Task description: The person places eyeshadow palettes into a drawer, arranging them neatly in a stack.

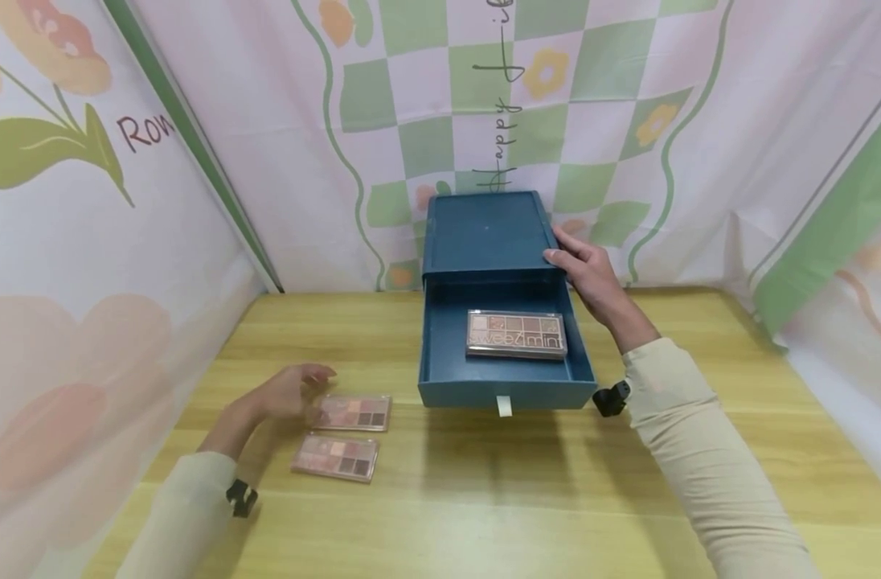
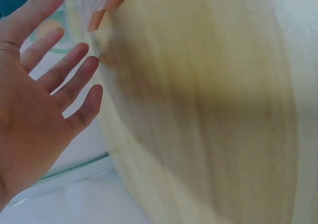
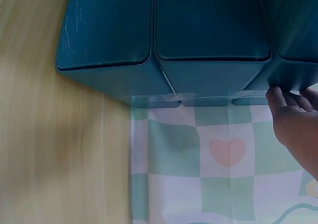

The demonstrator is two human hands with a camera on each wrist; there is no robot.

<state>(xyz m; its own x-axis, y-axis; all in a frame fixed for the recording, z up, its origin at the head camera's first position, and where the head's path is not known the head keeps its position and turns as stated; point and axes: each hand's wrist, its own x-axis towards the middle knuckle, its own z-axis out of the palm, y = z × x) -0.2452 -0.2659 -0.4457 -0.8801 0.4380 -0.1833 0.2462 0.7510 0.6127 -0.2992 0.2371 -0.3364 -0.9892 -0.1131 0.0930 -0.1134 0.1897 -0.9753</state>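
A dark teal drawer box [image 1: 487, 233] stands at the back of the table with its drawer [image 1: 448, 366] pulled out. Inside the drawer lies an eyeshadow palette [image 1: 516, 334] with a clear, lettered lid. My right hand [image 1: 596, 277] touches the right side of the box near its rear corner, fingers fairly straight; the right wrist view shows the fingertips against the teal surface. To the left, my left hand [image 1: 288, 392] is beside a pinkish palette [image 1: 354, 412], fingers spread in the left wrist view. A second similar palette [image 1: 337, 457] lies just in front of it.
Other teal units [image 3: 211, 25] are stacked beneath the top one in the right wrist view. A patterned cloth [image 1: 477, 104] hangs right behind the box. Printed fabric [image 1: 86, 241] closes the left side of the wooden table [image 1: 469, 523].
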